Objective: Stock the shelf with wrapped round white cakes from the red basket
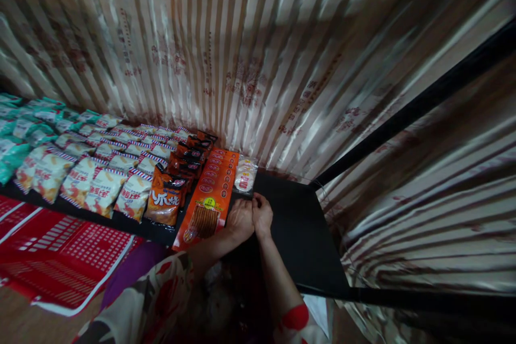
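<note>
My left hand (241, 220) and my right hand (262, 216) are side by side over the black shelf (298, 226), almost touching. Both have their fingers curled in and pressed together; whatever they pinch is hidden or too small to name. Just beyond them lies a clear packet with white contents and a red label (244, 175), its near edge close to my fingertips. Left of my left hand, overlapping orange snack packets (205, 201) form a row running back to the curtain.
Orange-and-black snack bags (164, 199), white snack bags with striped tops (104, 191) and teal bags (24, 128) fill the shelf leftward. A red plastic basket (80, 250) sits below its front edge. A pleated curtain (250, 64) hangs behind; a black pole (403, 113) slants up at right.
</note>
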Demonstrator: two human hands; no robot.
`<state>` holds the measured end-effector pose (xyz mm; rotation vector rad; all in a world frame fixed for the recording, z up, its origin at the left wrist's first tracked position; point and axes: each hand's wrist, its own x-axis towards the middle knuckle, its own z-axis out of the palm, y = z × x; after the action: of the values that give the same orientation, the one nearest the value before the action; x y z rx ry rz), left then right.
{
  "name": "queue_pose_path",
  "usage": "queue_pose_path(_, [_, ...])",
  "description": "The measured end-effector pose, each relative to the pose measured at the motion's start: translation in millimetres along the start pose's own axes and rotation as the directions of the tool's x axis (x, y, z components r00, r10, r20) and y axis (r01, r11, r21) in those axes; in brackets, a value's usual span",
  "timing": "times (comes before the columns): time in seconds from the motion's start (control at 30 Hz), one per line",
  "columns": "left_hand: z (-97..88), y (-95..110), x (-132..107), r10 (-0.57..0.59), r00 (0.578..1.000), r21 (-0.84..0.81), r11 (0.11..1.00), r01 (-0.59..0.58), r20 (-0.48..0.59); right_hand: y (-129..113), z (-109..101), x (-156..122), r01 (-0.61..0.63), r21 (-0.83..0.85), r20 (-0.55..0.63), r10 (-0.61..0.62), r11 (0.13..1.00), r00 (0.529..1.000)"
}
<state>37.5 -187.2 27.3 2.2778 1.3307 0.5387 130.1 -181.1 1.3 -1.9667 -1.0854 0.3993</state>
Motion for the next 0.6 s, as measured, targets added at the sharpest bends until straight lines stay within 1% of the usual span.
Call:
queue_pose_path(0.13, [-4.2, 3, -14, 0.008, 0.999, -0.004, 1.0, -0.007, 0.034, 2, -3, -11, -0.004, 0.007, 0.015, 0.004, 1.0, 1.0])
queue_pose_path(0.23, [-8.6, 6, -25, -0.01, 0.998, -0.018, 1.0, 0.011, 0.069, 5, -4, -21, -0.002, 0.028, 0.012, 0.001, 1.0, 1.0])
queue_pose_path(0.37, [-13.6, 10, -40, -0.023, 0.994, -0.011, 1.0, 0.024, 0.109, 8, -7, -34, -0.006, 0.066, 0.035, 0.004, 0.998, 0.999])
queue_pose_path(0.5, [-17.8, 14, -55, -0.01, 0.992, 0.004, 1.0, 0.009, 0.128, 12, -9, -47, 0.028, 0.106, 0.028, -0.031, 0.994, 0.999])
queue_pose_path(0.6, [-18.8, 15, -67, -0.016, 0.991, 0.003, 1.0, 0.016, 0.134, 15, -9, -58, 0.022, 0.119, 0.035, -0.026, 0.993, 0.999])
